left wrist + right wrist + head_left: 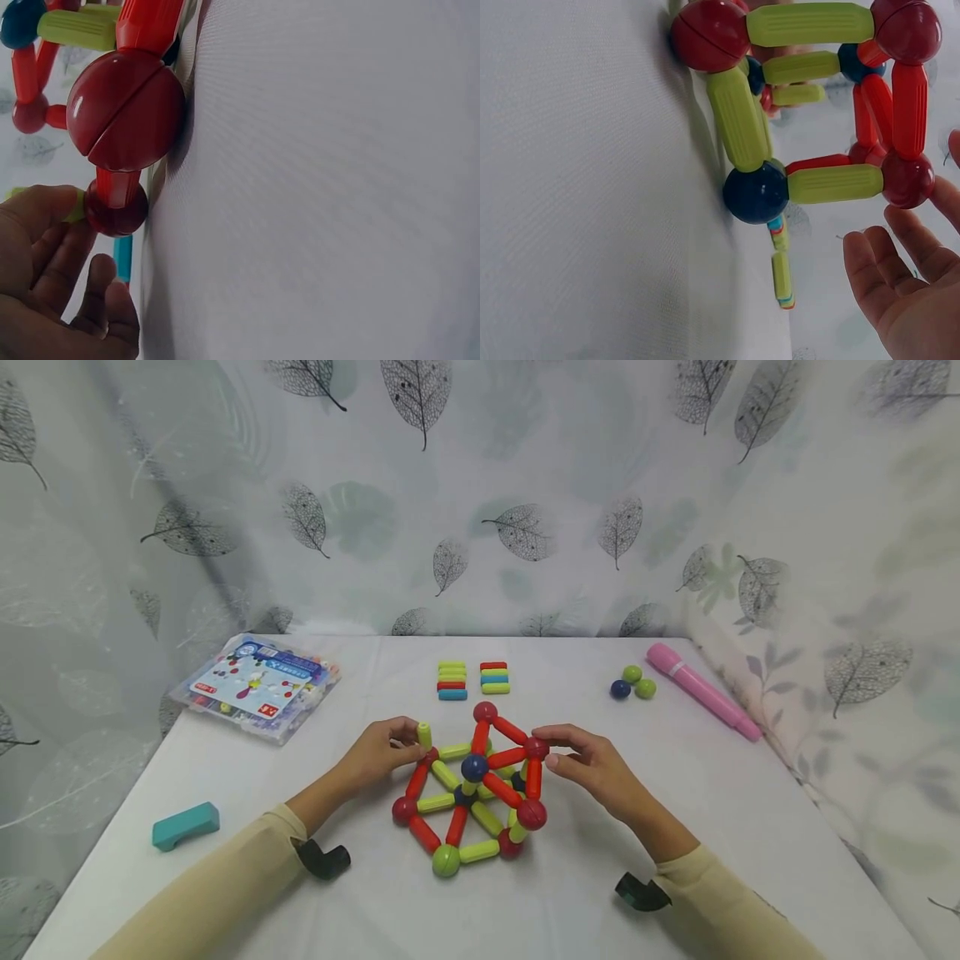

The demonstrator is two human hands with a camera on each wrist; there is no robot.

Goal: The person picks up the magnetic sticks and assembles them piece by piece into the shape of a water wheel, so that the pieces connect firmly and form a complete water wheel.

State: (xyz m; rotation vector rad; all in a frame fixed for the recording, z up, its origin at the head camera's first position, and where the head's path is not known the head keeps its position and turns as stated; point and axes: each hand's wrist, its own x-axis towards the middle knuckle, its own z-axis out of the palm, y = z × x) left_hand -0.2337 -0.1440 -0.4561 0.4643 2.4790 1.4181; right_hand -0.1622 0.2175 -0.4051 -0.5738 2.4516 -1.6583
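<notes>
A magnetic ball-and-rod structure stands mid-table, its flat base of rods and balls carrying a raised part at the right. My left hand pinches a short yellow-green rod between thumb and fingers. That rod stands upright on a red ball at the base's left rear corner. At the raised part, my right hand holds a red ball with thumb and index fingertips; its other fingers are extended. A dark blue ball tops the raised part's front, and a green ball sits at the base's near corner.
Loose colored rods lie in two short stacks behind the structure. Green and blue balls sit at the back right beside a pink pen-like tube. A plastic case lies back left; a teal block is front left.
</notes>
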